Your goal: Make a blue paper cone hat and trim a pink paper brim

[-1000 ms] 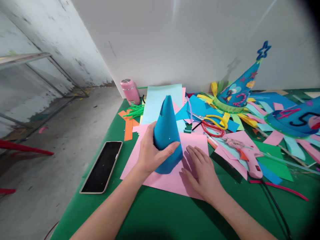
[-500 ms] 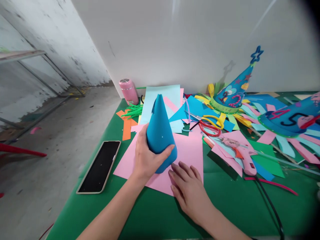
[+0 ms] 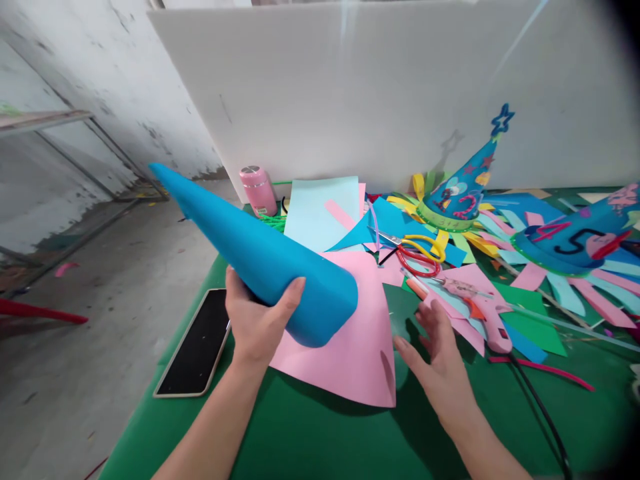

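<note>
A plain blue paper cone (image 3: 270, 260) is tilted in the air, its tip toward the upper left and its wide end toward the right. My left hand (image 3: 257, 327) grips it from below, thumb along the near side. Beneath the cone lies a pink paper sheet (image 3: 350, 360), its right edge curling up off the table. My right hand (image 3: 437, 363) is held to the right of that sheet, thumb and fingers apart, with nothing in it. Just beyond its fingers are a pink glue gun (image 3: 493, 323) and paper strips.
A phone (image 3: 195, 347) lies at the table's left edge. Behind are a pink bottle (image 3: 259, 191), a light-blue sheet (image 3: 323, 207) and scissors (image 3: 417, 253). Two decorated cone hats (image 3: 457, 190) stand at the right. The glue gun's black cord (image 3: 540, 407) runs toward the front.
My left hand has lifted the cone and tipped it over to the left. My right hand has moved right, off the pink sheet, whose right edge has curled up.
</note>
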Demonstrator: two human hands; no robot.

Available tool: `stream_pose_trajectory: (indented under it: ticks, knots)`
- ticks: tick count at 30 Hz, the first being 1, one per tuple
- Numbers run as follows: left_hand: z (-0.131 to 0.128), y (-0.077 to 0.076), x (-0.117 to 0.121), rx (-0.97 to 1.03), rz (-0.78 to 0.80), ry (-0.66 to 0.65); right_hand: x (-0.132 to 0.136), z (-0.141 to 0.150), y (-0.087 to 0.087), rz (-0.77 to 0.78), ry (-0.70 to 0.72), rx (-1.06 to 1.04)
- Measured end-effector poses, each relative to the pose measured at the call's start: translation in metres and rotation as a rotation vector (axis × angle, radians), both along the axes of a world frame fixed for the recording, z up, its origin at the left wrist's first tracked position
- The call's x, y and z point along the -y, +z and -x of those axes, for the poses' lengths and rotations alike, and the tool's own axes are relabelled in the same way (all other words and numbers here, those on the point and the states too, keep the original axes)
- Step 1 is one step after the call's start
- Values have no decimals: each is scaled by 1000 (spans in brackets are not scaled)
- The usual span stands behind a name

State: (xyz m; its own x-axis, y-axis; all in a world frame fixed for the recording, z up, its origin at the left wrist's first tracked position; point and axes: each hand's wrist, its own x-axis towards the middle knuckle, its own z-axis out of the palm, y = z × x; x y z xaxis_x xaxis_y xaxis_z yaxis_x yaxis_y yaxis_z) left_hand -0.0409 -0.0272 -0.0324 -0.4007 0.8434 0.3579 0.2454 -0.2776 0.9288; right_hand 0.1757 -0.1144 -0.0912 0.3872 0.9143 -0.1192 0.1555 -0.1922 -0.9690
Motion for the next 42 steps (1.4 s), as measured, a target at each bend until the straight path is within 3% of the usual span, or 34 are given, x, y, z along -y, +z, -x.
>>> stream_pose_trajectory:
  ticks: [3,10,16,24,32,37,42]
  knots:
    - [1,3,-2,136,-97,1,-8,6,8,18,67,-315]
    - [-6,6,11,188,-198,143,-21,25,31,-97,181,-146]
    - [-16,15,23,237,-188,220,-31,38,44,-101,360,-397]
    - [-19,16,26,300,-146,223,-36,43,39,-60,325,-513]
    - [-21,25,20,483,-101,173,-39,44,40,-108,339,-280]
    - [-12,21,15,585,-16,165,-38,47,51,-149,361,-49]
    - [-6,18,10,697,109,215,-33,53,64,-173,320,10]
